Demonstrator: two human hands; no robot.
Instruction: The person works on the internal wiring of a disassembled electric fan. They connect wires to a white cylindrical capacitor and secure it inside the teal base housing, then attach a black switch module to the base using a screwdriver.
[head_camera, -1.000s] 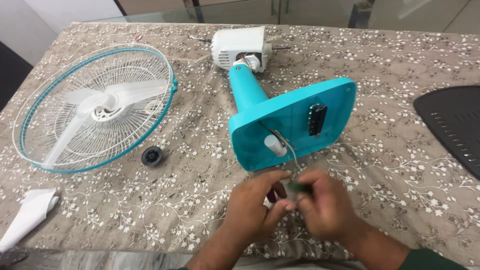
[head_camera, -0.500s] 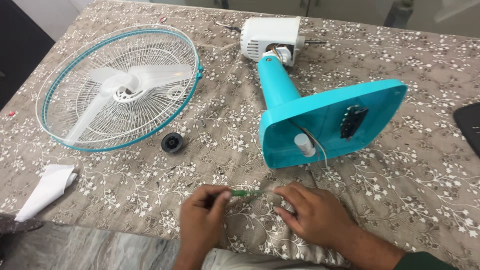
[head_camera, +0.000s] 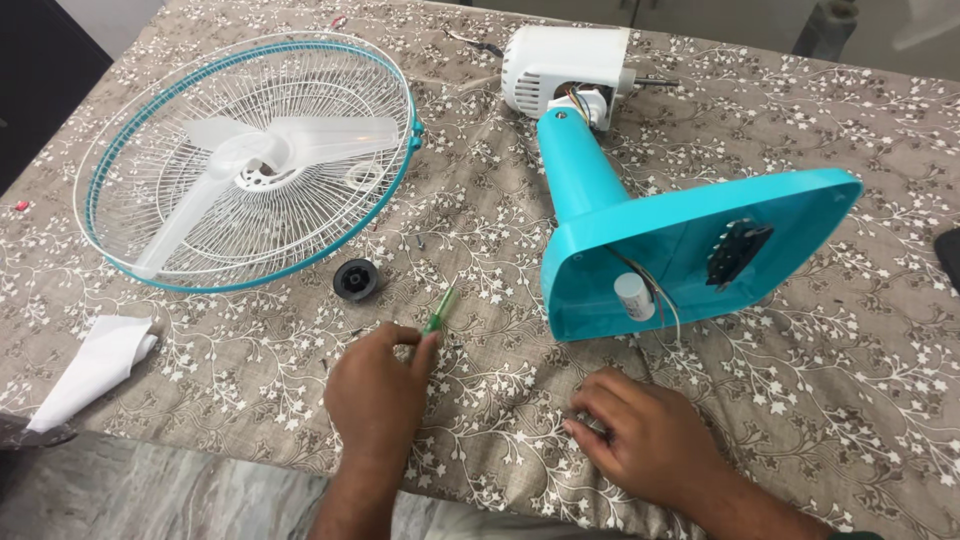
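Screwdriver (head_camera: 439, 310), green handle, lies on patterned tablecloth (head_camera: 860, 400) at lower centre of frame; my left hand (head_camera: 378, 385) pinches its near end between thumb and fingers. My right hand (head_camera: 645, 440), lower right, curls fingers down on cloth over something small, cannot tell what. Teal fan base (head_camera: 690, 250) on its side just above. Black knob (head_camera: 356, 279) left of screwdriver. Fan guard with blades (head_camera: 250, 160) upper left. White paper (head_camera: 95, 365) lower left.
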